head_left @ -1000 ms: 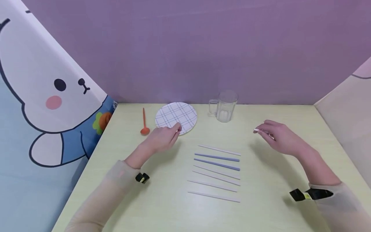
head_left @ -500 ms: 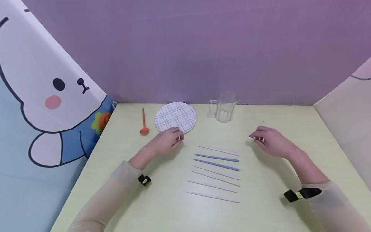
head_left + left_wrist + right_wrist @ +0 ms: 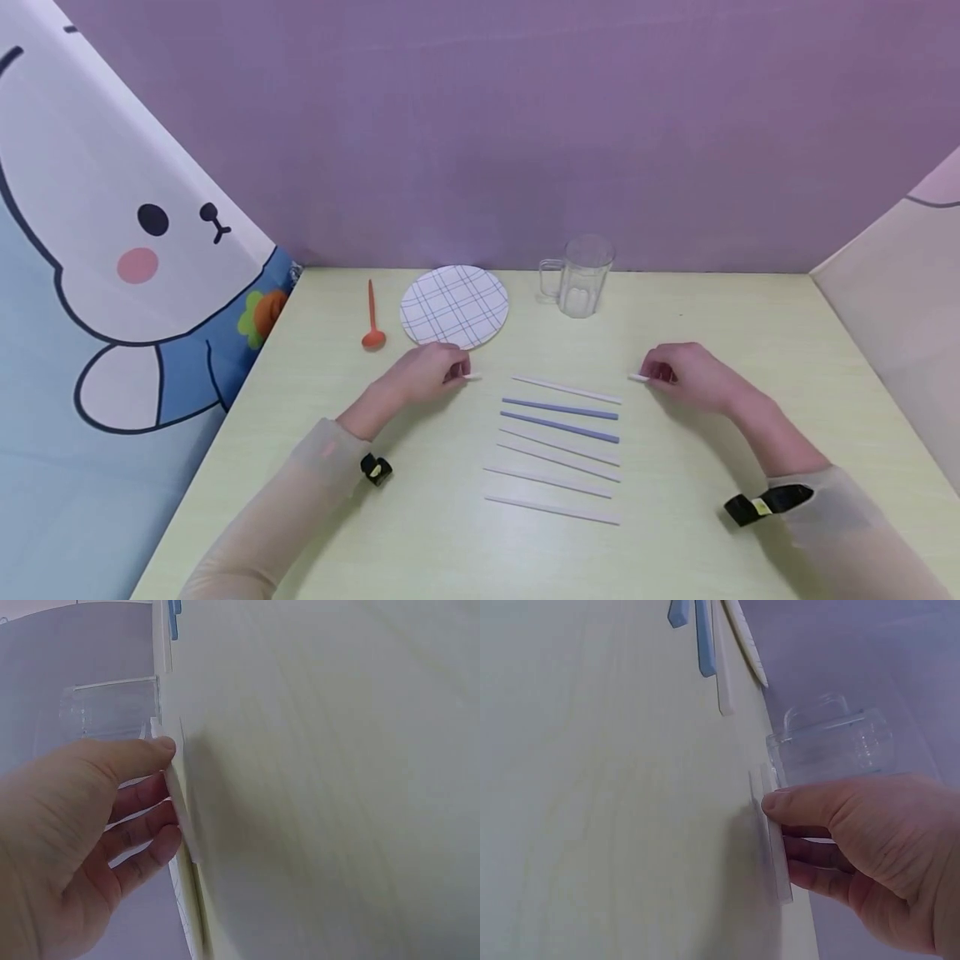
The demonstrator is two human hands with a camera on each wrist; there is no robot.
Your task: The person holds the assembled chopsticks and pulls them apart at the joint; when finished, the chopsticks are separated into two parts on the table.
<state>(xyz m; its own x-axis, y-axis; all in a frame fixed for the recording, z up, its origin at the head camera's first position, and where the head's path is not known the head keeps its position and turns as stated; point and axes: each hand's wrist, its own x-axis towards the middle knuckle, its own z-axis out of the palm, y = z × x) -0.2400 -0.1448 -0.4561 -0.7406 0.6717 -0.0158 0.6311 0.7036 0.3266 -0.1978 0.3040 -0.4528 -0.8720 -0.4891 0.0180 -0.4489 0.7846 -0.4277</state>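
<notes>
The left hand [image 3: 429, 372] pinches a small white bar [image 3: 472, 377] between thumb and fingers, low over the table before the plate; the left wrist view shows the bar [image 3: 182, 806] along the fingertips. To the right, the right hand [image 3: 686, 375] pinches another small white bar [image 3: 638, 377], seen in the right wrist view as a bar [image 3: 777, 851] close to the tabletop. Between the hands lie several roughly parallel sticks: a white stick [image 3: 566, 389] at the back, a blue stick [image 3: 559, 408], a second blue stick [image 3: 559, 426], and thin pale sticks [image 3: 553, 482] in front.
A white plate with a blue grid [image 3: 454, 305] lies at the back of the table [image 3: 420, 525], with an orange spoon [image 3: 372, 339] to its left. A clear mug [image 3: 587, 279] stands to its right. A purple backdrop [image 3: 480, 142] rises behind.
Both hands have come nearer the front and lower. The left hand has left its place over the plate's edge; the right hand has also moved left. Each still pinches its bar.
</notes>
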